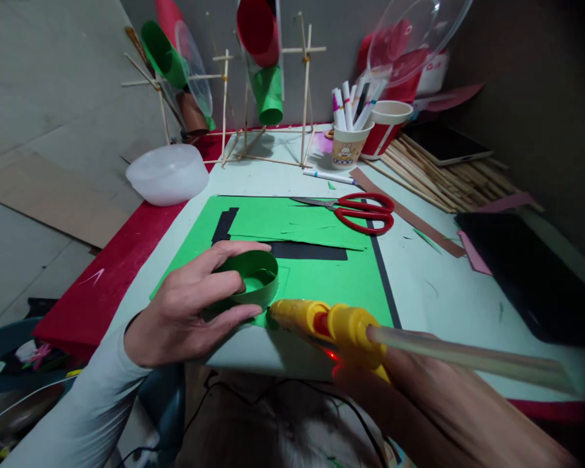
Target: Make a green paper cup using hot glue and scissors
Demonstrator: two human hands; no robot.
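Pale table (433, 279), with a big green sheet (326, 289) on it. Near the sheet's close edge stands a green paper ring (268, 289), its round hole facing up. It sits to the right of the left palm, right at the fingertips. The left hand (188, 305) is nearest and pinches it, thumb in front, fingers over the rim. The yellow glue gun (299, 315) has its tip by the ring's low right edge; I can't tell if they touch. The right hand (363, 383) holds the gun, fingers mostly hidden.
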